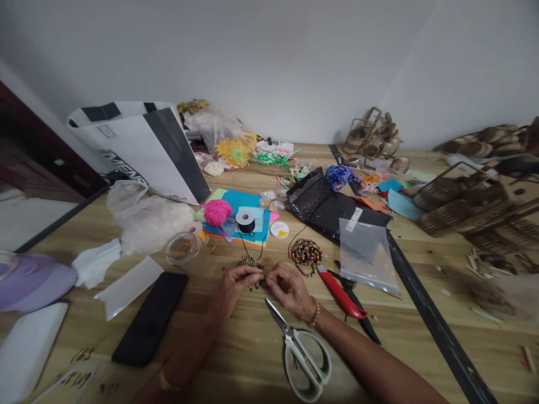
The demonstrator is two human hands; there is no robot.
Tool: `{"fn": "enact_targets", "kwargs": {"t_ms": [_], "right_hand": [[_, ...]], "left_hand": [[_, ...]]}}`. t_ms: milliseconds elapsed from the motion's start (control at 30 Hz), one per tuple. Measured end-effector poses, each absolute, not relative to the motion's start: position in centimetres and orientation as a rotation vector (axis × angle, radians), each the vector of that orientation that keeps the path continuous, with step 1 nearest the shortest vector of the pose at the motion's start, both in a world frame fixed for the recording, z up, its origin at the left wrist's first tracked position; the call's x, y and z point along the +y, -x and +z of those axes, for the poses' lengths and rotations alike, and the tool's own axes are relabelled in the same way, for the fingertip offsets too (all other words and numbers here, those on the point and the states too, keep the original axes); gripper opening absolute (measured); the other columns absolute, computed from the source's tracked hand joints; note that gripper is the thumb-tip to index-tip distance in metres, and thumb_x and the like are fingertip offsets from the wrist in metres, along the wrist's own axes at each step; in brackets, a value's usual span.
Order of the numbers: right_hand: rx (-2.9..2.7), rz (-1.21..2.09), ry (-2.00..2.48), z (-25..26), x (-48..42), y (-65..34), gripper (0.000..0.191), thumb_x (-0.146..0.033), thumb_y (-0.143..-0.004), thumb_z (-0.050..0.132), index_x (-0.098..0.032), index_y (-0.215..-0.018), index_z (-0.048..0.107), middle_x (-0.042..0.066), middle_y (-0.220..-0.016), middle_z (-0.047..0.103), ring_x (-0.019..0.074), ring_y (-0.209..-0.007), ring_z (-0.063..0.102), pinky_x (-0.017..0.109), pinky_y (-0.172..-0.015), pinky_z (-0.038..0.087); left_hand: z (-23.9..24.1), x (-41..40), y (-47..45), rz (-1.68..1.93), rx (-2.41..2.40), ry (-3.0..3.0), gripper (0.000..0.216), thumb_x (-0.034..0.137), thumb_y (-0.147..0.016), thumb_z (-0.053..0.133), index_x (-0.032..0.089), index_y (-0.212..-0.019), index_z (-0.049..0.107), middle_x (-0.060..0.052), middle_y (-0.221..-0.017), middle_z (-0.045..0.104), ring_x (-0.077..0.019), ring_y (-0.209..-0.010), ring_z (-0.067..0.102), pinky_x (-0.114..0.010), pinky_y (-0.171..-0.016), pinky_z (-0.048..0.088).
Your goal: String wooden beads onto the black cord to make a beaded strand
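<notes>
My left hand (239, 282) and my right hand (289, 287) meet over the wooden table (421, 303), fingertips pinched together on a thin black cord (243, 246) with small dark beads (251, 262) strung on it. The cord runs up to a black spool (245, 220) lying on coloured paper sheets (241, 202). A coil of multicoloured beads (306, 252) lies just right of my right hand. White-handled scissors (302, 350) rest open below my right wrist.
A black phone (150, 317) lies at the left, a clear jar (184, 249) above it. Red-handled cutters (342, 295), a clear zip bag (368, 255), a black mesh pouch (322, 202), a pink pompom (217, 212), a paper bag (143, 147) and wooden models (471, 202) crowd the table.
</notes>
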State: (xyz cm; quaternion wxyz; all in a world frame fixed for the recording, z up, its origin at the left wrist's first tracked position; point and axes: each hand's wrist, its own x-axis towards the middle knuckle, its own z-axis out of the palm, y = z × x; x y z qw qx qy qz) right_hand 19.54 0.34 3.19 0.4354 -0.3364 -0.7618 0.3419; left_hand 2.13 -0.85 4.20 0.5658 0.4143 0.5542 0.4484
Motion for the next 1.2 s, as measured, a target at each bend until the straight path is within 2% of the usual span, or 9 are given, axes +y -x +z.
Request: {"fn": "enact_targets", "kwargs": {"t_ms": [600,1200], "right_hand": [[-1.903,0.84,0.834,3.25,0.38,-19.5,0.017,-0.024,-0.088,0.053,-0.018,-0.072,0.056,0.002,-0.067,0.055,0.0134,-0.061,0.052,0.025,-0.057,0.041],[-1.907,0.897,0.793,3.06,0.36,-19.51,0.016,-0.024,-0.088,0.053,-0.018,-0.074,0.057,0.003,-0.069,0.056,0.0137,-0.064,0.053,0.025,-0.059,0.041]], "left_hand": [[4.06,-0.98,-2.11,1.022,1.295,-1.112,0.014,0.027,-0.062,0.073,0.018,-0.072,0.076,-0.004,-0.073,0.074,-0.0183,-0.069,0.063,-0.029,-0.069,0.048],[4.0,-0.88,-1.99,0.995,1.27,-1.067,0.016,0.027,-0.056,0.077,0.016,-0.066,0.074,-0.002,-0.065,0.071,-0.0152,-0.063,0.06,-0.026,-0.065,0.046]]}}
